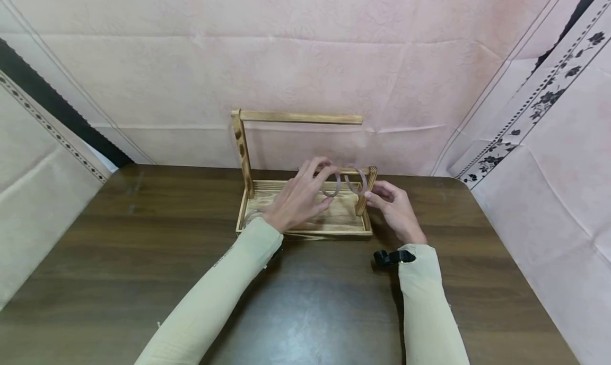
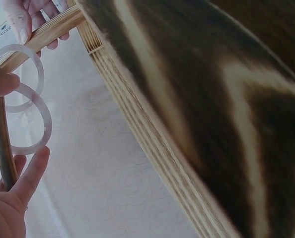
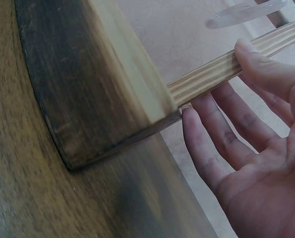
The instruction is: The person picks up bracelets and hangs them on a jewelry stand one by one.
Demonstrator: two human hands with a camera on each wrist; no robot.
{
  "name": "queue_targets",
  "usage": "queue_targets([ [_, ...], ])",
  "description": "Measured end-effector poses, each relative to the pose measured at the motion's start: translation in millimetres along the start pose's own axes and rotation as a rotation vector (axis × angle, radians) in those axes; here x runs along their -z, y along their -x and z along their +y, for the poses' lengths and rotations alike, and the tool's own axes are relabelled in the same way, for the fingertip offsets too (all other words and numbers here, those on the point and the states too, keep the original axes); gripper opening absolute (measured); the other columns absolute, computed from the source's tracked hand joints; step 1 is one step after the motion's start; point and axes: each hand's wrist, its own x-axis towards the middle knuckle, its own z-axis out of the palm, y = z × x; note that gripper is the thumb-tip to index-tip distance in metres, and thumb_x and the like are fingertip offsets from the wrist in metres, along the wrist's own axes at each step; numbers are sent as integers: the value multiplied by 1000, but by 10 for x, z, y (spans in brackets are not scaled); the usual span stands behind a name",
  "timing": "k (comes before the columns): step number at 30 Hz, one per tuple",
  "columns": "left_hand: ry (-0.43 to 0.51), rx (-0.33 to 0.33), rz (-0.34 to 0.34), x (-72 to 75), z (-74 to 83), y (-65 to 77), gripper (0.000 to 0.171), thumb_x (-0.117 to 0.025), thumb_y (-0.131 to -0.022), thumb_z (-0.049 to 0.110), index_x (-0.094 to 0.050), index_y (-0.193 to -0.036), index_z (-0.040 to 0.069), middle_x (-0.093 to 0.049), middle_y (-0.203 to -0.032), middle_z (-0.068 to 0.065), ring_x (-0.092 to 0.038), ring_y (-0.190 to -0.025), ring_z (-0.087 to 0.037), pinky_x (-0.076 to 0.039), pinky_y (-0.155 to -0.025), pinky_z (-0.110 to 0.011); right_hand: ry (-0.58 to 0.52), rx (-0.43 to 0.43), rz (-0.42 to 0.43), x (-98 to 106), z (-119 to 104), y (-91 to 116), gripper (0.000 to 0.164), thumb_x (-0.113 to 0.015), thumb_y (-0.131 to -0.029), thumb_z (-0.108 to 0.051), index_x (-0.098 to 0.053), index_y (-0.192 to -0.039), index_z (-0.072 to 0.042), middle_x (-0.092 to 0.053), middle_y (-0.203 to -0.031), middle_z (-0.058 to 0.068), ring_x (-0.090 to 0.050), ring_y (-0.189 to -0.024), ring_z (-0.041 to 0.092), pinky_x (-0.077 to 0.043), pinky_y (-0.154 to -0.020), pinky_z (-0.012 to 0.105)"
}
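My left hand pinches a pale lilac bangle between its fingertips, around the low bar of a wooden bangle stand. Further along that bar hangs a second pale bangle, close to the right post. My right hand holds this post, thumb on one side and fingers on the other. In the right wrist view, the thumb lies on the post's striped wood, and part of a bangle shows above it.
A higher wooden bar reaches right from the tall left post. The stand's base is a shallow tray, with a faint clear ring at its left. The brown table meets a pale cloth backdrop behind the stand.
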Motion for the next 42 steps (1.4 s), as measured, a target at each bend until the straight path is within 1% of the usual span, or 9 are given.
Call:
queue_targets([
  [6, -7, 3, 16, 4, -8, 9, 65, -83, -86, 22, -52, -142, 15, -49, -145, -10, -55, -124, -25, -62, -77, -27, 5, -5, -1, -9, -9, -8, 39, -69, -99, -24, -62, -131, -3, -69, -118, 7, -69, -105, 13, -61, -95, 30],
  [13, -28, 17, 26, -2, -1, 33, 68, -85, -84, 27, -51, -143, 16, -45, -151, -10, -54, -125, -25, -57, -60, -22, 15, -14, 5, 18, -7, 0, 36, -68, -100, -21, -62, -130, -2, -69, -115, 5, -69, -105, 14, -61, -93, 29],
  [18, -75, 11, 98, 59, -9, 61, 67, -87, -82, 26, -53, -140, 18, -46, -151, -11, -57, -118, -26, -50, -49, -21, 14, -1, -5, 27, -21, -12, 38, -69, -99, -25, -62, -130, -4, -69, -115, 3, -69, -104, 13, -61, -94, 29],
  [23, -116, 3, 165, 142, -18, 123, 62, -86, -83, 26, -56, -137, 16, -48, -148, -13, -58, -113, -27, -47, -46, -22, 12, -4, -15, 38, -18, -4, 39, -69, -99, -26, -62, -131, -5, -69, -117, 2, -69, -104, 10, -61, -94, 29],
  [29, -195, 37, 162, 287, -16, 217, 62, -83, -84, 30, -54, -136, 13, -49, -145, -15, -55, -121, -31, -54, -54, -29, 4, 2, -14, 30, 1, 2, 38, -68, -100, -22, -62, -131, -3, -69, -118, 5, -69, -103, 9, -61, -92, 26],
  [34, -188, 61, 192, 397, -68, 313, 57, -80, -85, 29, -55, -133, 11, -51, -141, -15, -54, -120, -32, -55, -55, -32, 1, -6, -16, 15, -8, -4, 36, -69, -100, -22, -62, -130, -4, -68, -120, 6, -69, -104, 9, -61, -91, 24],
  [37, -180, 75, 236, 445, -122, 376, 50, -75, -87, 23, -56, -131, 9, -53, -137, -16, -55, -117, -33, -58, -72, -38, 3, -8, -19, 12, -4, -7, 38, -69, -99, -23, -61, -131, -3, -68, -120, 7, -69, -105, 11, -61, -91, 25],
  [40, -149, 98, 285, 471, -176, 435, 42, -68, -90, 16, -57, -130, 6, -54, -134, -18, -54, -115, -34, -54, -90, -44, 17, -1, -17, 22, 5, -7, 39, -68, -100, -24, -61, -131, -3, -68, -121, 7, -69, -104, 11, -61, -92, 27],
  [42, -112, 130, 328, 473, -215, 473, 39, -64, -91, 13, -58, -129, 4, -55, -132, -19, -54, -116, -35, -51, -96, -46, 25, 2, -11, 27, 7, -8, 38, -68, -100, -25, -61, -131, -4, -68, -121, 7, -69, -104, 10, -61, -92, 28],
])
